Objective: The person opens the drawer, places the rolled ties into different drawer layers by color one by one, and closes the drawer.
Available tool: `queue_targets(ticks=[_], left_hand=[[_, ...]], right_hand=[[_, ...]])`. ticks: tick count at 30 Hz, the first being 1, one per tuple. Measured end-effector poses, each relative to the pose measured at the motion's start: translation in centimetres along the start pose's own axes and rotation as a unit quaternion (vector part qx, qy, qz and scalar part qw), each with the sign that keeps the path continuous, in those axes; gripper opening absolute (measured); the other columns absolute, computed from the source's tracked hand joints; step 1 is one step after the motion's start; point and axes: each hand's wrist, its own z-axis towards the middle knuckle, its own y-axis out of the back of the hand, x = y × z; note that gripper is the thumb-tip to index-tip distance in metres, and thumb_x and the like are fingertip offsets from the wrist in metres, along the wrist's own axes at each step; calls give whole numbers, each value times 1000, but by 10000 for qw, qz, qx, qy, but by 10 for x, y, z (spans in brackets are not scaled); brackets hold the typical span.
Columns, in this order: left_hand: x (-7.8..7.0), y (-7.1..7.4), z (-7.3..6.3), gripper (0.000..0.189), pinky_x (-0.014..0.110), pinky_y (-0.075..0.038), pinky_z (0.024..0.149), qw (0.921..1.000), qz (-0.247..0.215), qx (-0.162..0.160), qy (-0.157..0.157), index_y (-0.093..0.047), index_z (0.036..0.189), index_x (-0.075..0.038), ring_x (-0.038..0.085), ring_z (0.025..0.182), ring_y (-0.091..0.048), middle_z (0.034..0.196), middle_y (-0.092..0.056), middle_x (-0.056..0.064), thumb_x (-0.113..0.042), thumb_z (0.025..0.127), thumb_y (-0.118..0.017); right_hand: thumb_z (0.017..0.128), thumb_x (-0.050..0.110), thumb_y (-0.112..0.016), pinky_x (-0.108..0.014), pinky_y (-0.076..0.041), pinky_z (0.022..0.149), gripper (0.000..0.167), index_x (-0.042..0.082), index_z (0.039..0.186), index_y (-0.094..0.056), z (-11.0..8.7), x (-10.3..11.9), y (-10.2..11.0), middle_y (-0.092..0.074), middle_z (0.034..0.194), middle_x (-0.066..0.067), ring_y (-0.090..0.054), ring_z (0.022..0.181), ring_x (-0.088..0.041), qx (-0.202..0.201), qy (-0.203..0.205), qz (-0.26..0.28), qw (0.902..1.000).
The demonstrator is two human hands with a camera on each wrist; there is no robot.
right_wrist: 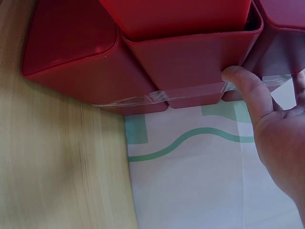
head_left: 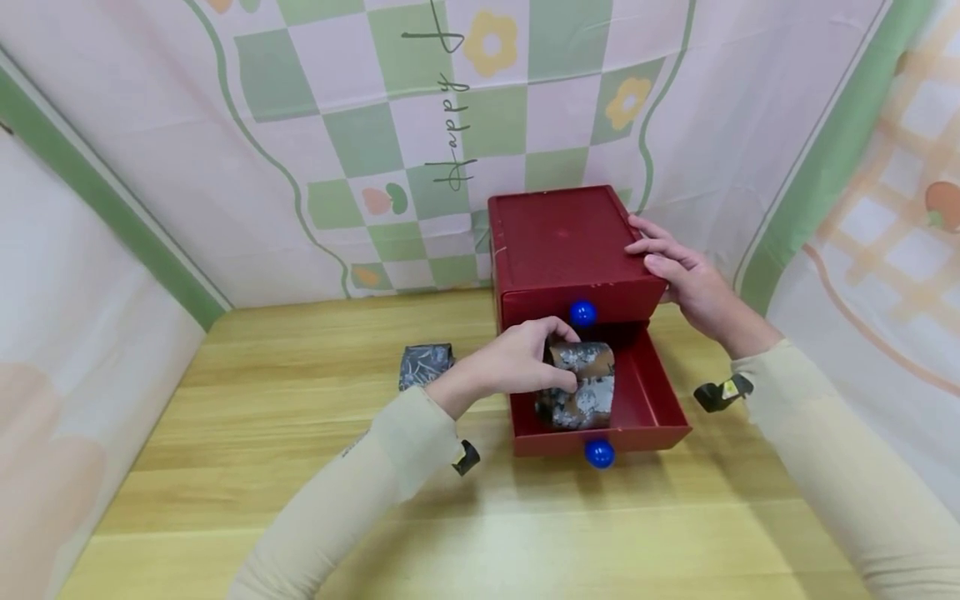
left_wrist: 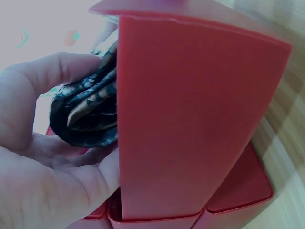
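My left hand (head_left: 517, 358) grips a folded, patterned cloth (head_left: 588, 392) in brown, black and silvery grey, thumb on the near side and fingers over the far side. The cloth is in the pulled-out drawer (head_left: 652, 437) of a red drawer cabinet (head_left: 562, 237). Its folded layers (left_wrist: 90, 112) show between thumb and fingers in the left wrist view, partly hidden by the drawer wall. My right hand (head_left: 690, 279) rests on the cabinet's right side, fingers over the top edge. In the right wrist view its thumb (right_wrist: 248, 88) presses the cabinet's side wall.
A second folded cloth (head_left: 425, 365), dark grey with pale line patterns, lies on the wooden table (head_left: 300, 400) left of the cabinet. Blue round knobs (head_left: 599, 453) stick out from the drawer fronts. A printed curtain (head_left: 420, 167) hangs behind the cabinet.
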Motion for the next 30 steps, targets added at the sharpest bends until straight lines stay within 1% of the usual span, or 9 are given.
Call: queue_targets(ticks=[3,5,10,13,17,21,24,27,30], left_hand=[[0,1,3,43,24,-42,60,9992,326,210,-24,-56,127,-15,12,49,-39,57,-43,-2,-23,89,-76],[-2,2,4,42,23,-44,63,9976,618,299,-41,-57,128,-12,11,55,-45,64,-50,-2,-23,91,-74],[-7,3,4,43,24,-46,67,9923,1206,271,12,-58,130,-9,13,70,-52,80,-58,0,-25,92,-73],[-8,3,4,44,25,-45,66,9913,1284,278,10,-58,131,-9,14,66,-51,77,-57,3,-26,93,-72],[-8,2,6,44,25,-45,67,9912,1301,225,-49,-58,133,-10,13,64,-50,75,-56,1,-27,95,-70],[-9,3,7,46,24,-45,72,9879,1543,126,-29,-58,136,-9,13,73,-52,84,-60,0,-26,95,-70],[-11,3,8,48,26,-47,80,9814,1920,79,-4,-60,138,-9,15,85,-56,101,-66,0,-26,95,-71],[-13,4,7,45,29,-51,88,9694,2451,-23,-99,-64,136,-10,16,98,-62,119,-69,2,-26,94,-72],[-15,3,6,38,31,-55,82,9558,2924,-205,-241,-70,129,-12,16,98,-66,123,-69,1,-26,94,-73]], right_hand=[[106,10,-48,-29,-60,77,30,5,130,-66,0,-1,0,-23,166,-1,-18,149,-27,16,24,34,10000],[107,9,-48,-29,-60,77,30,4,130,-66,0,-1,1,-22,166,-1,-17,149,-27,34,35,53,10000],[107,9,-48,-29,-60,76,31,4,131,-66,0,-1,1,-22,166,0,-17,149,-27,38,7,38,10000],[107,10,-48,-29,-60,75,31,5,131,-66,0,0,1,-22,166,0,-18,149,-27,28,-15,26,10000],[107,10,-48,-29,-60,75,31,5,131,-66,0,0,0,-22,166,0,-18,149,-27,28,-18,42,10000],[107,9,-48,-28,-60,74,30,4,130,-66,0,-1,0,-22,166,0,-18,149,-26,40,-1,80,10000],[107,9,-48,-28,-60,74,30,4,130,-66,0,-1,0,-22,166,0,-18,149,-26,40,6,90,10000],[107,9,-48,-28,-60,74,30,4,130,-66,0,-1,0,-22,166,0,-18,149,-26,37,4,78,10000],[107,9,-48,-28,-60,73,30,4,130,-66,0,-1,0,-22,166,0,-19,148,-26,25,2,49,10000]])
